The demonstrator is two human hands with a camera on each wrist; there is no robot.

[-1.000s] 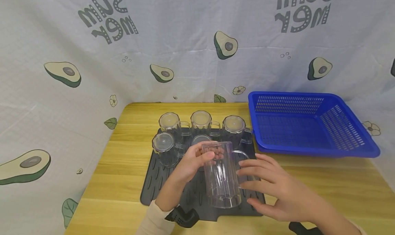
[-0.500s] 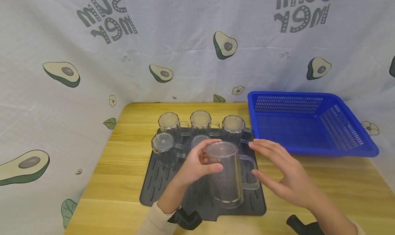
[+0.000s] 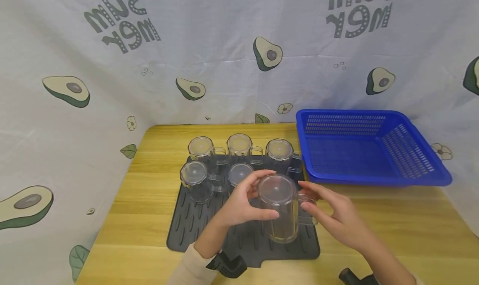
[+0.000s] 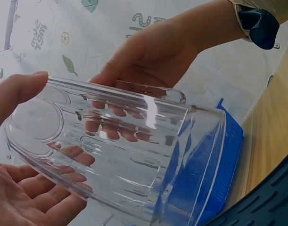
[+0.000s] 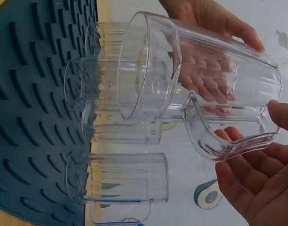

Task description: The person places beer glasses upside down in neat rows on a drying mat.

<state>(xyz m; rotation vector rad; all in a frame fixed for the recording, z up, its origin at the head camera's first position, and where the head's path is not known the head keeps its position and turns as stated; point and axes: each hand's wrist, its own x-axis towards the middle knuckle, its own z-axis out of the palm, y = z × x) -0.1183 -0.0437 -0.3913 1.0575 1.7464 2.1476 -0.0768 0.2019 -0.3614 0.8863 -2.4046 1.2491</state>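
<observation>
A clear glass mug [image 3: 277, 190] is held upside down above the front right of a dark grey drying mat [image 3: 187, 235], its base facing up. My left hand [image 3: 243, 206] grips its side close to the base, thumb in front and fingers behind. On the handle side, my right hand [image 3: 333, 212] has thumb and fingers about the handle [image 5: 207, 141]; the right wrist view shows the thumb by the base end and the fingertips on the far side. In that view the mug's mouth points toward the ridged mat.
Several matching mugs stand upside down on the mat, such as the front left mug [image 3: 194, 175] and the back right mug [image 3: 280, 150]. A blue plastic basket [image 3: 374, 179] sits at the right on the wooden table [image 3: 123, 218]. A patterned cloth [image 3: 224, 48] hangs behind.
The mug has turned from slanting with its base low to base up. My right hand has moved from beside the handle to hold it; the left hand has kept its grip.
</observation>
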